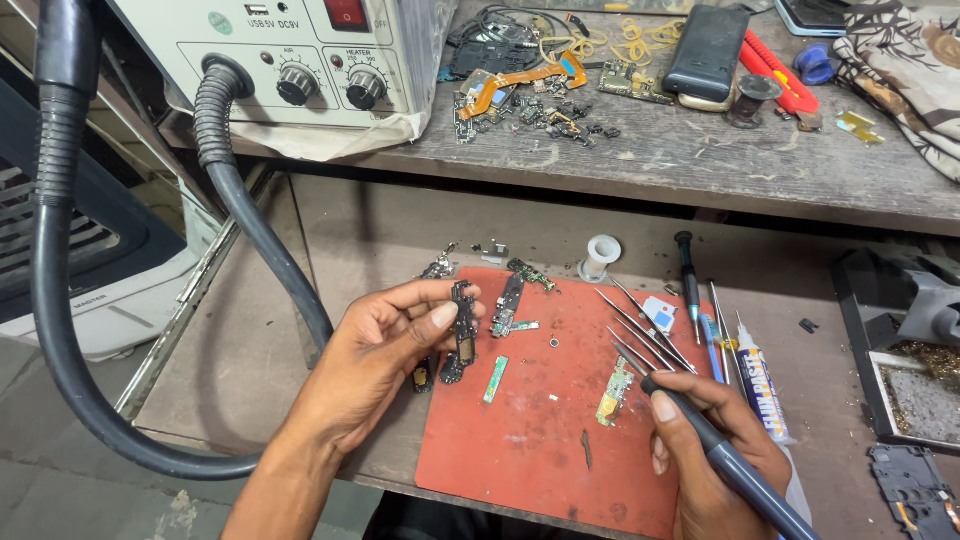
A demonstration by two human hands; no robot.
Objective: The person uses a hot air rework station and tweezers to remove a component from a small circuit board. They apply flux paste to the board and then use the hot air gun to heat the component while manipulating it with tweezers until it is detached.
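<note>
The left hand (385, 345) pinches a small dark circuit board (463, 322) between thumb and curled fingertips, holding it just above the left edge of a red work mat (540, 440). The board is a narrow strip whose long axis runs nearly vertical in the view, its top end pointing toward the shelf edge and its lower end toward the person. The right hand (715, 455) wraps its fingers closed around the grey handle of a soldering iron (725, 455), thumb pressed along the shaft; the tool's long axis slants from lower right to upper left, its dark tip pointing toward a greenish circuit strip (615, 392) lying on the mat. Several tweezers (640, 330) lie fanned on the mat's right side, beside a screwdriver (689, 275) and a tube of paste (760, 385). Another board (508, 305) rests on the mat near the held one. A thick black hose (250, 230) runs from the rework station (300, 60) at upper left.
</note>
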